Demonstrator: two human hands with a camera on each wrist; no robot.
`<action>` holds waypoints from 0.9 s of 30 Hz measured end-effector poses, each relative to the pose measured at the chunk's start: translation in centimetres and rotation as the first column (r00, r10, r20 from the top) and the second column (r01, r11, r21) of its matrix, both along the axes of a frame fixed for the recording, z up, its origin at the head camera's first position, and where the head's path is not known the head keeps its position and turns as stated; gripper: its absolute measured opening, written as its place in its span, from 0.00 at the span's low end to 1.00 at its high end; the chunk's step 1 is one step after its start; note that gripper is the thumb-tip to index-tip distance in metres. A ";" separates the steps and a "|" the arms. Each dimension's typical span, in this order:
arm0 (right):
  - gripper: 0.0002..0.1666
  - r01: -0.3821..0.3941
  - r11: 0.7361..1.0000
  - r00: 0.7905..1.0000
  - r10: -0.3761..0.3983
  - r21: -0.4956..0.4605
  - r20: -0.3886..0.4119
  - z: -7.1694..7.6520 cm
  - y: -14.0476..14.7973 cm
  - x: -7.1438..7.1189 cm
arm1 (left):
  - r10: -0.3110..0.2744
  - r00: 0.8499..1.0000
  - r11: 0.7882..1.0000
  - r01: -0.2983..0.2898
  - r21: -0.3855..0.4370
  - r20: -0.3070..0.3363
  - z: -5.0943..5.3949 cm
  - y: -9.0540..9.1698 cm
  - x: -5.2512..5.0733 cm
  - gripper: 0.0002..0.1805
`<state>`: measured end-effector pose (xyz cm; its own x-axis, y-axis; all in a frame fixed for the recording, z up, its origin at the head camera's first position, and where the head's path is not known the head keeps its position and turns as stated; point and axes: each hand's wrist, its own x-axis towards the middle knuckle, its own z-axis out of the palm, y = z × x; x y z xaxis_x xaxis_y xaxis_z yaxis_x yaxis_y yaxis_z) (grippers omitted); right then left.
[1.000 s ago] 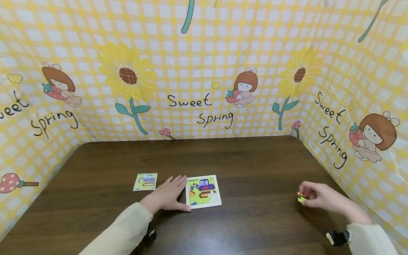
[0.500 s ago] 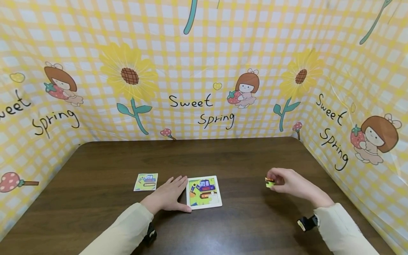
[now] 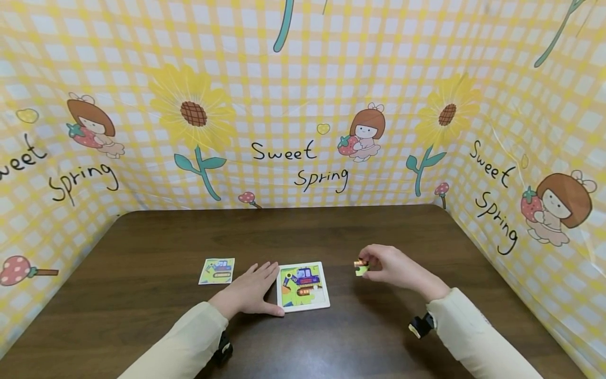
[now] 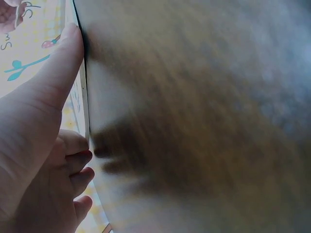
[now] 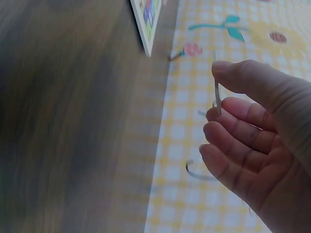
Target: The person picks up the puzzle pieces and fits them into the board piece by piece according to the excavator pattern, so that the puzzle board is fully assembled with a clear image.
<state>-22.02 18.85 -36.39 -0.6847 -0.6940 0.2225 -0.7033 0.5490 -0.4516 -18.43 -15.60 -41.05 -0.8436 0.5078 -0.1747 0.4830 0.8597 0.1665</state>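
Note:
A white-framed jigsaw puzzle point(image 3: 303, 286) with an excavator picture lies on the table; a pale gap shows at its lower right. My left hand point(image 3: 251, 290) rests flat with fingers spread, its thumb and fingertips touching the frame's left side. In the left wrist view the left thumb point(image 4: 65, 63) lies along the frame's edge. To the right of the puzzle, above the table, my right hand point(image 3: 390, 267) pinches a jigsaw piece point(image 3: 361, 268), green with orange and dark parts. The right wrist view shows this thin piece point(image 5: 217, 85) edge-on between thumb and fingers.
Left of the left hand lies a card point(image 3: 216, 271) with the same excavator picture. The dark wooden table point(image 3: 303, 231) is enclosed at the back and sides by yellow checked cloth point(image 3: 284, 105). Black wrist cameras point(image 3: 421, 326) sit under the cuffs.
My right hand has carried the jigsaw piece leftward from the table's right side to near the puzzle. The left hand and the puzzle have stayed in place.

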 end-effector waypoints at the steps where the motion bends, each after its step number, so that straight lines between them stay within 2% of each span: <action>1: 0.14 -0.009 1.000 1.000 0.009 0.006 -0.005 -0.1 -0.5 0.0 | 0.000 1.000 1.000 0.000 0.000 0.000 0.0 0.0 0.0 0.58; 10: 0.15 -0.076 0.996 0.997 0.077 0.041 -0.020 -1.9 -5.2 0.5 | 0.002 1.000 1.000 -0.002 -0.002 0.000 0.2 0.1 0.1 0.57; 17: 0.10 -0.139 0.980 0.986 0.149 0.141 -0.068 -3.5 -7.6 1.0 | 0.006 1.000 1.000 -0.006 -0.011 -0.002 0.2 0.1 0.1 0.57; 27: 0.06 -0.146 0.954 0.964 0.196 0.263 -0.177 -4.0 -9.1 1.4 | -0.002 1.000 1.000 0.002 -0.009 -0.007 0.1 0.0 0.1 0.57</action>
<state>-20.66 9.75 -40.39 -0.5101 -0.8470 0.1500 -0.8579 0.4884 -0.1594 -18.35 -15.56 -40.99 -0.8438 0.5080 -0.1730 0.4859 0.8601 0.1555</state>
